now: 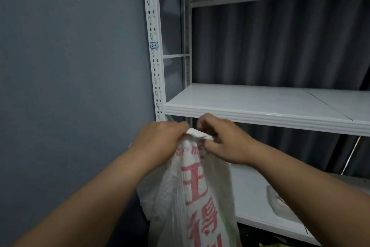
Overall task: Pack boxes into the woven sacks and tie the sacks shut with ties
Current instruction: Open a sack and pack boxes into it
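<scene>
Ahead of you, the grey-blue wall (pixel 70 66) fills the left half of the view, and the white metal shelving unit (pixel 260 104) fills the right, its slotted upright (pixel 155 66) running down the middle with a small blue-edged label (pixel 154 45) stuck to it. Behind the shelves hangs a dark pleated curtain (pixel 280 46). The white woven sack (pixel 192 190) with red printed characters hangs in front of the shelving's left corner, below the middle shelf's front edge, held up by its gathered top. Your left hand (pixel 158 142) grips the left side of the sack's mouth, fingers curled around the bunched fabric. Your right hand (pixel 224 142) pinches the folded white rim just beside it, thumb and fingers pressed on the fabric. On the lower shelf (pixel 252 196) at right lies a small white packet (pixel 277 200), blurred.
</scene>
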